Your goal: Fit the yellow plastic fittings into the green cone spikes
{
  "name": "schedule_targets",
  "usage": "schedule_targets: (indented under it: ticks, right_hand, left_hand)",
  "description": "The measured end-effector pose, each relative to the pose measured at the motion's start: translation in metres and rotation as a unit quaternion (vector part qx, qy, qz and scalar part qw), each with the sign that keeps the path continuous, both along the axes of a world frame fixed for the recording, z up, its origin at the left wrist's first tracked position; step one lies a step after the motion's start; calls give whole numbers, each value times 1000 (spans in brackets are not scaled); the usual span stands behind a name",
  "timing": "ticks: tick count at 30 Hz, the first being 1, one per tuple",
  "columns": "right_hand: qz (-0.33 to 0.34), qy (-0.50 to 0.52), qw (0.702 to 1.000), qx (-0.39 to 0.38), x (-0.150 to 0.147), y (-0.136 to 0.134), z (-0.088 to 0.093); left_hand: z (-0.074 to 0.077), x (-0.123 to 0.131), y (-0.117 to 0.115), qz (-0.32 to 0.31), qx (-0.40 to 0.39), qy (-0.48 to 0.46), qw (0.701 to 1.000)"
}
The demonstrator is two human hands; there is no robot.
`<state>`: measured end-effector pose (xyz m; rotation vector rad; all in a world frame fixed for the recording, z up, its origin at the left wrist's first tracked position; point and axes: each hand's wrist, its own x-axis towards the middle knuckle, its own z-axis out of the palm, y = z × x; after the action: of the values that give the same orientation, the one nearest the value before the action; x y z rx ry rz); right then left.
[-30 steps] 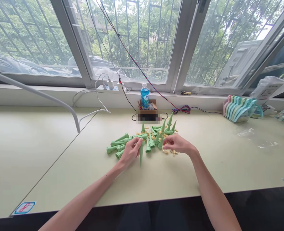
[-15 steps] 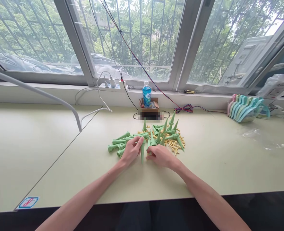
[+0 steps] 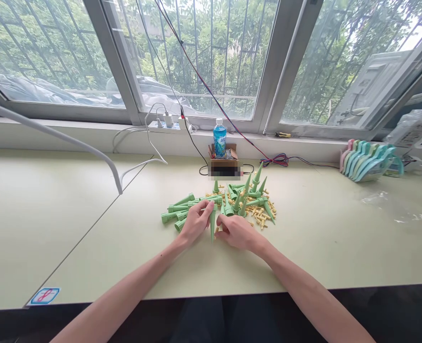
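Note:
My left hand (image 3: 196, 221) is closed around the wide top of a green plastic plant watering spike (image 3: 212, 227), whose tip points down toward me. Just to its right, my right hand (image 3: 236, 232) is closed in a pinch. A small yellow plastic valve (image 3: 216, 231) shows at its fingertips, beside the spike and partly hidden. Behind the left hand lie several green spikes (image 3: 173, 216) on their sides. Beyond the right hand, other green spikes (image 3: 257, 177) stand or lie among a heap of loose yellow valves (image 3: 262, 220).
A blue bottle (image 3: 219, 139) stands in a small cardboard box (image 3: 232, 164) by the window sill. Coiled cable (image 3: 275, 160) and a row of pastel plastic items (image 3: 366, 159) lie to the right. A white cable (image 3: 103, 159) crosses the left of the table (image 3: 125, 257).
My right hand has shifted slightly, and the yellow valve now shows more clearly at its fingertips. The left hand keeps the spike pointing down. The whole view has shifted a little.

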<state>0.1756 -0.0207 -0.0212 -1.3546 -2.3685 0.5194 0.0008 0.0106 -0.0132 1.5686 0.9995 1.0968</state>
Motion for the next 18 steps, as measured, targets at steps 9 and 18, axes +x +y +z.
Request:
schedule_targets:
  ticks: [9, 18]
  right_hand:
    - [10, 45, 999, -2, -3, -1, -1]
    - [26, 83, 996, 5, -4, -1, -4]
  left_hand:
    - [-1, 0, 0, -2, 2, 6, 1000]
    - [-1, -1, 1, -2, 7, 7, 1000]
